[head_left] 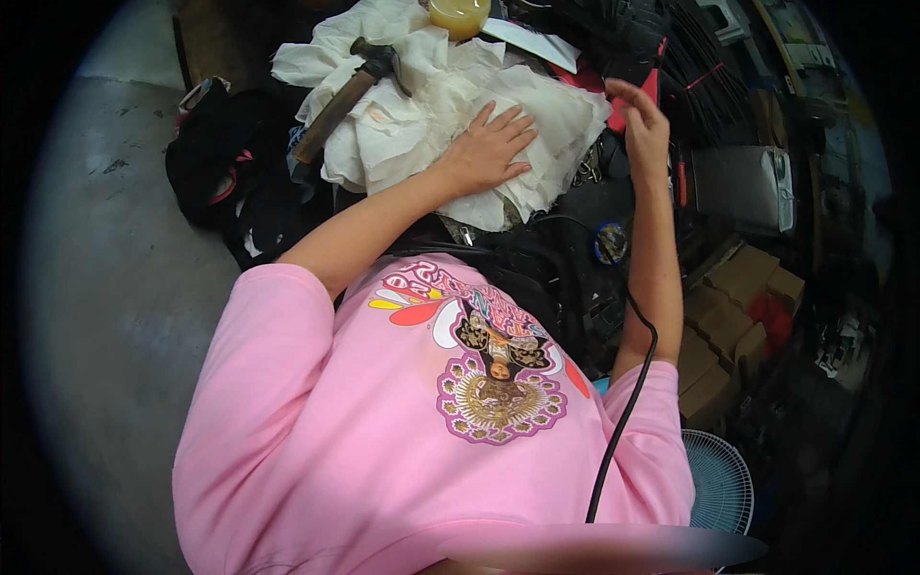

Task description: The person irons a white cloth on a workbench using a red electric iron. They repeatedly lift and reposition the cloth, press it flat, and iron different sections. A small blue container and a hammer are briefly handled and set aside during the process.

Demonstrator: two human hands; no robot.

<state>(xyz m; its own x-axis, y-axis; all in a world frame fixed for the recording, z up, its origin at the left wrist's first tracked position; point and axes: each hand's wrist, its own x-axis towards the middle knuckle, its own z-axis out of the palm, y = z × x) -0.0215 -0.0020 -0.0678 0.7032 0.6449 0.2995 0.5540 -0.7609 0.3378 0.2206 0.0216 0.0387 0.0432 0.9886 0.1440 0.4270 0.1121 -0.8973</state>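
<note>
My left hand (489, 151) lies flat on a crumpled pile of white cloth (383, 139), fingers spread, with nothing in it. To its left, a hammer (347, 101) with a dark metal head and a worn wooden handle rests on the same cloth. My right hand (644, 125) is raised just past the cloth's right edge, beside a red item (652, 86). Its fingers are loosely bent and nothing shows in them. A round container of yellow material (460, 15) stands at the far edge of the cloth.
A black bundle (225, 172) with pink details sits left of the cloth. A black cable (632, 383) runs past my right arm. Cardboard boxes (714, 335), a silver-grey case (743, 187) and a fan (717, 484) stand at the right. A small round tin (610, 243) lies near my right forearm.
</note>
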